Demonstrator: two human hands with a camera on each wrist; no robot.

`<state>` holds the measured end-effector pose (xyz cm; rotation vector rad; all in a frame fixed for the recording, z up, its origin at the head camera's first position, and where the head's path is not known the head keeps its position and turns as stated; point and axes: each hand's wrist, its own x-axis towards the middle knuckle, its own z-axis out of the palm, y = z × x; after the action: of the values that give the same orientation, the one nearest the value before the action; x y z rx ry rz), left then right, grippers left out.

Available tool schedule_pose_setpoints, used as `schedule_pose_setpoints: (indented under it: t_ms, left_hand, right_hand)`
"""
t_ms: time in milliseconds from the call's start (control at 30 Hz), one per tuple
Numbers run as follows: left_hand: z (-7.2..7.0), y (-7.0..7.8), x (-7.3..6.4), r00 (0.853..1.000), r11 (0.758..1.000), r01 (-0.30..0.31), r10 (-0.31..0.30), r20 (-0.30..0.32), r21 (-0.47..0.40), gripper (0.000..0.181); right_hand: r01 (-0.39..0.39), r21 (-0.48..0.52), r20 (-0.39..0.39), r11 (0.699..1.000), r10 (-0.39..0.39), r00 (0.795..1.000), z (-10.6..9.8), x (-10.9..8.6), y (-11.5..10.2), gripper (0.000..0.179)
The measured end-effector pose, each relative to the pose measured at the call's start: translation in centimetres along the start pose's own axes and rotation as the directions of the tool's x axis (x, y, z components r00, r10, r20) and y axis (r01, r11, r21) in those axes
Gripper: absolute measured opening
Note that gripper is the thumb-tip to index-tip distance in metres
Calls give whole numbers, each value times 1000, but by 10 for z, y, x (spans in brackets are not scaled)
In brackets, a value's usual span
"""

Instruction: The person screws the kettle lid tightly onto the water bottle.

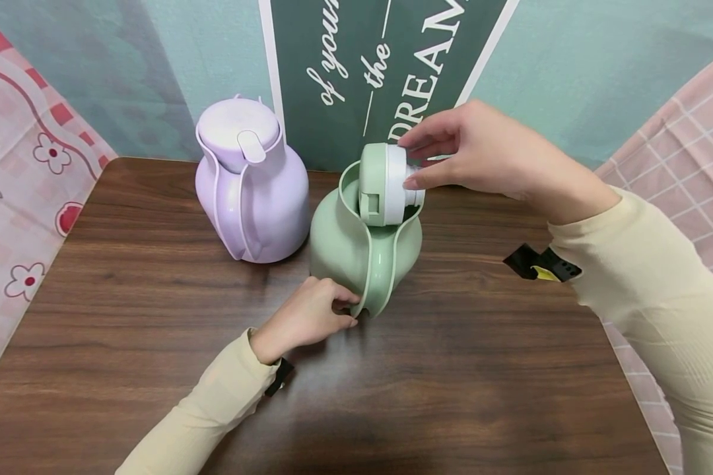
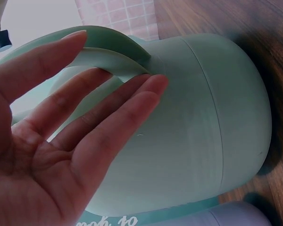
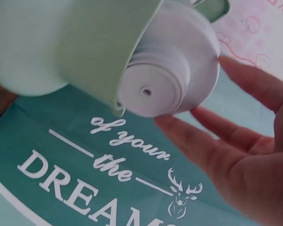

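A green thermos jug [image 1: 339, 244] stands on the table, its handle turned toward me. In its mouth the stopper lid [image 1: 373, 185], with a green cap and white plug, is tipped on its side. My right hand [image 1: 487, 152] pinches the lid's white part between thumb and fingers. In the right wrist view the plug's round white underside [image 3: 144, 89], with a small central hole, faces outward beside the jug's rim. My left hand [image 1: 311, 313] is at the lower end of the handle [image 1: 382, 264], fingers extended and fingertips right at it; the left wrist view shows the palm.
A lilac thermos jug [image 1: 267, 204] with its lid on stands to the left of the green one. Behind both hangs a green cloth with white lettering [image 1: 368, 72]. Patterned pink cloths border the wooden table [image 1: 481, 369] on both sides.
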<state>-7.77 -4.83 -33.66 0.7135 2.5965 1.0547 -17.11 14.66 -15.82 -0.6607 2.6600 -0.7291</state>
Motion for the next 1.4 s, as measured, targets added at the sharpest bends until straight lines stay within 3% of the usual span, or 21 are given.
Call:
schedule_pose_setpoints:
  t_ms: [300, 467, 800, 1033, 1233, 1400]
  left_hand:
    - [-1, 0, -1, 1000, 1000, -12, 12, -9, 0, 24]
    - [-1, 0, -1, 1000, 1000, -6, 6, -8, -4, 24]
    - [0, -1, -2, 1000, 1000, 3, -3, 1, -14, 25]
    - [0, -2, -2, 1000, 1000, 2, -2, 1, -14, 25]
    - [0, -2, -2, 1000, 1000, -2, 2, -2, -11, 25]
    - [0, -3, -1, 1000, 1000, -1, 1, -3, -15, 26]
  right_hand:
    - [-109, 76, -29, 991, 112, 993, 4, -1, 0, 55]
    - [-101, 85, -25, 991, 103, 994, 6, -2, -2, 58]
    - [0, 145, 25, 989, -4, 1000, 7, -1, 10, 61]
    - [100, 197, 50, 975, -112, 992, 6, 1, 14, 63]
    - [174, 57, 135, 983, -180, 974, 1, 3, 13, 63]
    - [238, -26, 202, 971, -228, 952, -3, 6, 15, 62]
